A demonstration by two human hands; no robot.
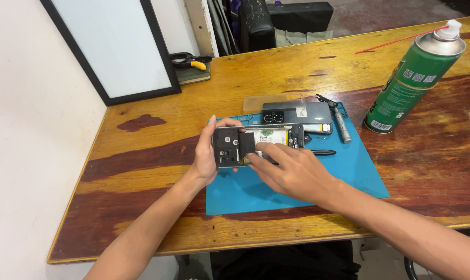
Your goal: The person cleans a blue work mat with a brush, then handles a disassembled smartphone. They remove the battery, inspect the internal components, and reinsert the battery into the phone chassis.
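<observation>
Opened phone gripped by the left hand
Back cover already off, lying at twelve o'clock; right hand fingers pressed together on the exposed inside

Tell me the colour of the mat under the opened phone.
Blue: the mat, seen clearly in the head view.

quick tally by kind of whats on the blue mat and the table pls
opened phone: 1
back cover: 1
clear strip: 1
hand tools: 2
spray can: 1
blue mat: 1
total: 7

left hand grips the phone; right hand presses on it.
</observation>
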